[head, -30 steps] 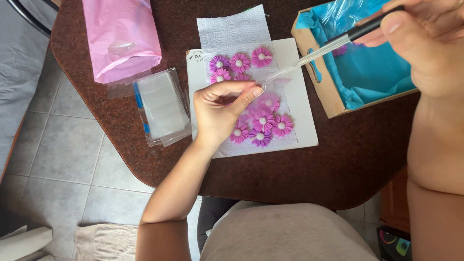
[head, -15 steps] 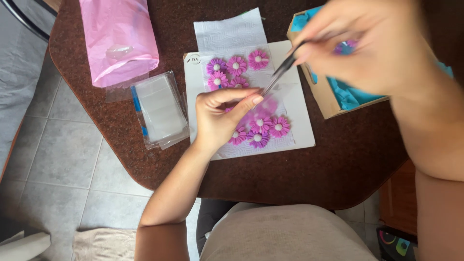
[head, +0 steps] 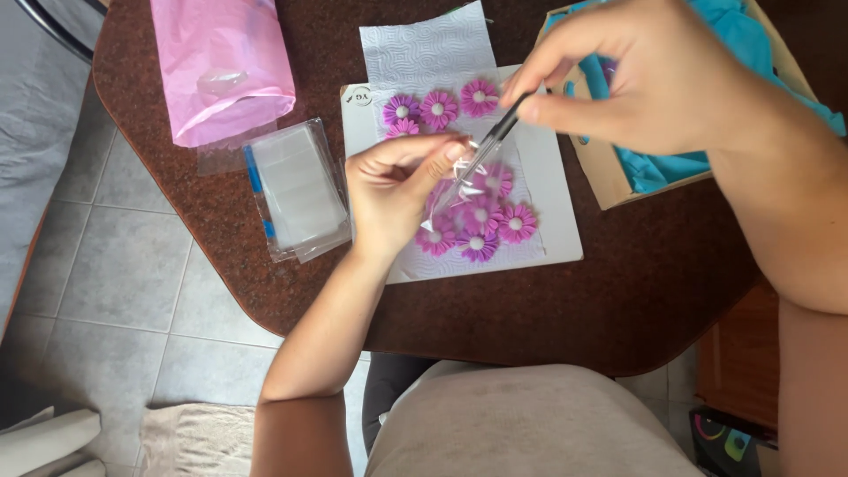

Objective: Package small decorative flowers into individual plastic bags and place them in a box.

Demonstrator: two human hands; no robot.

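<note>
Left hand (head: 393,190) pinching a small clear bag (head: 459,181), right hand (head: 636,75) gripping tweezers (head: 484,152) (tips inside the bag), above pink paper flowers (head: 481,221)

Four purple and pink flowers (head: 437,109) sit in a row at the top of the white sheet (head: 556,190). About six more flowers (head: 481,225) bunch up lower on that sheet, partly hidden. Left of the sheet lie one pink bag (head: 221,66) and one clear packet (head: 296,190). One cardboard box (head: 609,181) sits right of it.
</note>
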